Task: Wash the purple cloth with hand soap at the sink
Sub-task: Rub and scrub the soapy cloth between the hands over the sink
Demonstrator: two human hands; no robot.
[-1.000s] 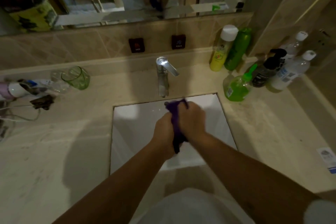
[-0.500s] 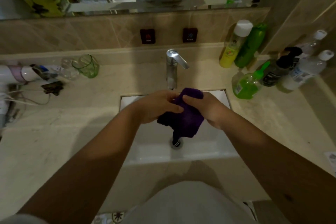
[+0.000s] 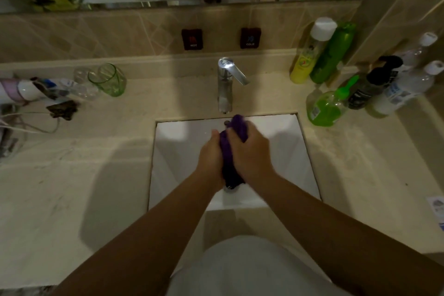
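Purple cloth [image 3: 231, 151] sits bunched between your two palms, above the white sink [image 3: 283, 142] and just in front of the chrome faucet [image 3: 225, 86]. Your left hand [image 3: 211, 158] presses it from one side and your right hand [image 3: 248, 151] curls its fingers over the top, gripping it. To your right, on the beige countertop [image 3: 360, 163], the green hand soap bottle [image 3: 326, 108] stands among other bottles. A green glass [image 3: 108, 79] stands to the left.

Dim, soft focus, wide-angle edge bending
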